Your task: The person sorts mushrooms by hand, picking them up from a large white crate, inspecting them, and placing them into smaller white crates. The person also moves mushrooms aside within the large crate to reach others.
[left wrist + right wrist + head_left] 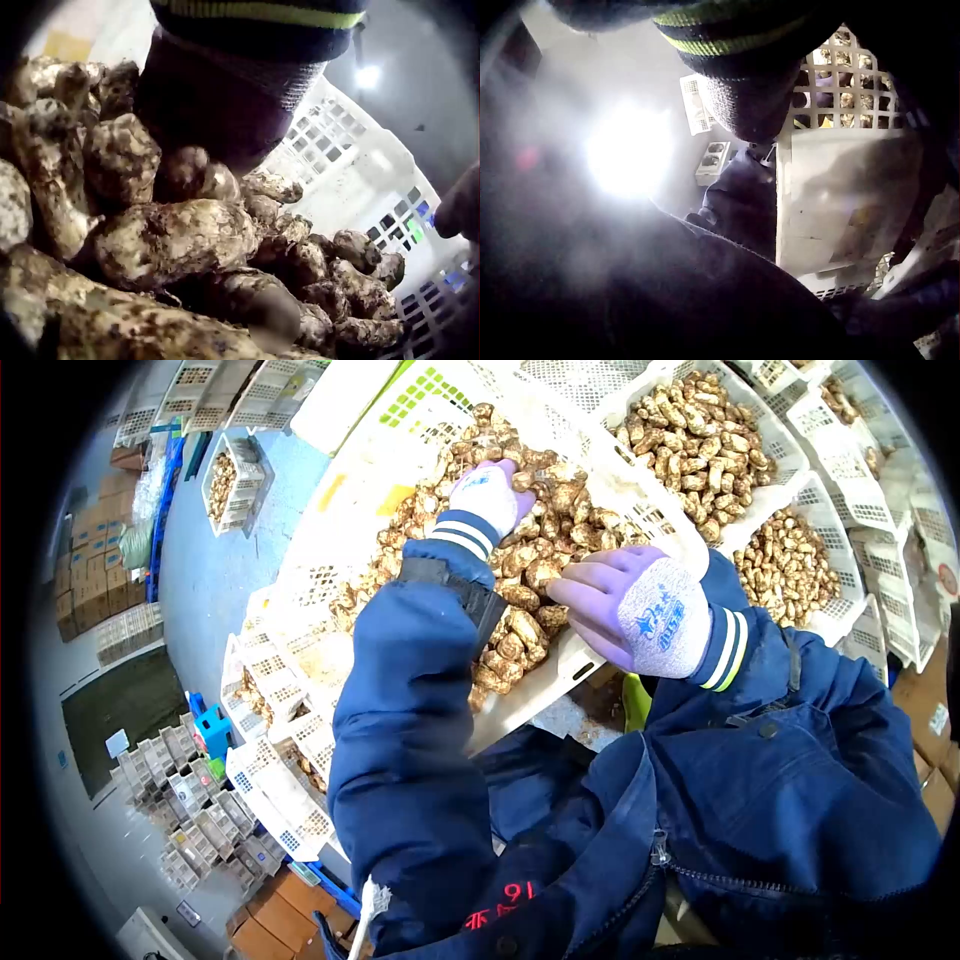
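- Your left hand (490, 497), in a purple-and-white glove, is down in the heap of knobbly produce (520, 560), brown and cream pieces.
- Left grip: can't tell. Fingertips are buried among the pieces in the head view; in the left wrist view the glove is dark and its fingers don't show.
- Your right hand (645, 610), same kind of glove, is released: fingers extended, back of the hand up with blue print on it, nothing grasped.
- Right fingertips are at the near right edge of the heap, close to the pieces; can't tell if they touch.
- The heap sits in a large white basket (520, 712), slotted walls, piled against one another. The left wrist view shows big pieces up close, smaller ones by the slotted wall.
- Upper right: white crate (790, 468) holding more of the same produce. Just below it, another crate (835, 618) with smaller-looking pieces.
- Left side: small crate (252, 490) with pieces, on the blue floor (205, 575).
- Lower left: stacked crates (185, 790), cardboard boxes (275, 920).
- You wear a dark blue jacket (410, 670), striped knit cuffs.
- Right wrist view is mostly dark, with a bright light (630, 154) glaring at left and slotted white plastic at upper right.
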Demonstrator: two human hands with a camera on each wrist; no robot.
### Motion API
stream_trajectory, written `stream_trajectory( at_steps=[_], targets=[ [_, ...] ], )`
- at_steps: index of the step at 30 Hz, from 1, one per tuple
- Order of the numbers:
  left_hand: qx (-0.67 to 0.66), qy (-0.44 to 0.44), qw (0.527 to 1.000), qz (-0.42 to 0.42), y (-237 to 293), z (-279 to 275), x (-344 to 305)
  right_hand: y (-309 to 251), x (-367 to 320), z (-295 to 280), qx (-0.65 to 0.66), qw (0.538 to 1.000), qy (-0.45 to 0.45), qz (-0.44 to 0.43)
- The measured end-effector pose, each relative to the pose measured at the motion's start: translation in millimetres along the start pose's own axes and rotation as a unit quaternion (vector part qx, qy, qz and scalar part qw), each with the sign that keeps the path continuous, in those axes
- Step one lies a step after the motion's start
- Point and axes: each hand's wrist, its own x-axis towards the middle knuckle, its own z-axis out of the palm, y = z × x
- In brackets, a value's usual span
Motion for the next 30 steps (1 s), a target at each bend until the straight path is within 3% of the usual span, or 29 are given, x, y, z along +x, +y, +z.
stream_trajectory(
  at_steps=[3, 5, 7, 9, 10, 11, 12, 13, 14, 15, 17, 18, 19, 20, 22, 23, 24, 26, 27, 30],
  targets=[
    [-0.149, -0.053, 0.986, -0.054, 4, -10, -12, 1, 1, 0, 0.0, 1.0, -0.017, 0.006],
    [-0.169, 0.067, 0.983, 0.014, -8, 6, -16, 2, 2, 1, 0.012, 1.0, -0.011, 0.006],
    [-0.234, -0.101, 0.965, -0.062, -9, -6, -16, 1, 1, -1, 0.008, 1.0, -0.005, 0.002],
    [-0.209, -0.099, 0.973, -0.022, -9, -17, -20, 1, 1, 0, 0.012, 1.0, 0.008, -0.007],
    [-0.152, -0.139, 0.979, 0.002, -10, -29, -20, 2, 1, 0, 0.013, 0.999, 0.025, -0.016],
    [-0.197, -0.077, 0.977, -0.004, -21, -33, -33, 3, 0, 1, 0.015, 0.999, 0.043, -0.022],
    [-0.219, -0.111, 0.963, -0.115, -19, -56, -43, 5, -2, 2, 0.017, 0.998, 0.047, -0.031],
    [-0.293, -0.032, 0.948, -0.119, -39, -62, -56, 6, -2, 2, 0.019, 0.998, 0.059, -0.033],
    [-0.416, 0.003, 0.895, -0.159, -64, -70, -65, 6, -1, 2, 0.02, 0.997, 0.07, -0.037],
    [-0.309, 0.128, 0.941, 0.056, -108, -59, -68, 6, 0, 3, 0.022, 0.996, 0.08, -0.044],
    [-0.536, 0.155, 0.825, -0.089, -106, -66, -68, 8, 0, 8, 0.027, 0.994, 0.096, -0.051],
    [-0.425, 0.125, 0.89, -0.112, -64, -88, -73, 7, 0, 7, 0.029, 0.995, 0.078, -0.049],
    [-0.46, 0.092, 0.874, -0.123, -49, -82, -65, 7, -1, 6, 0.028, 0.997, 0.059, -0.044],
    [-0.309, 0.048, 0.942, -0.126, -36, -70, -52, 7, -2, 5, 0.027, 0.997, 0.053, -0.04],
    [-0.033, 0.005, 0.996, -0.085, -15, -40, -25, 5, -1, 2, 0.024, 0.998, 0.042, -0.033],
    [0.082, 0.009, 0.996, -0.044, -9, -25, -13, 4, -1, 1, 0.021, 0.998, 0.043, -0.03],
    [0.104, -0.009, 0.993, -0.054, -4, -16, -2, 3, -1, 1, 0.018, 0.999, 0.042, -0.027],
    [0.159, -0.082, 0.976, -0.124, 18, -13, 10, 3, 0, 3, 0.02, 0.998, 0.056, -0.027],
    [0.228, -0.064, 0.968, -0.081, 21, -5, 13, 4, 0, 4, 0.012, 0.998, 0.058, -0.028],
    [0.152, -0.087, 0.975, -0.139, 23, -11, 16, 4, 1, 5, -0.004, 0.998, 0.052, -0.028]
  ],
)
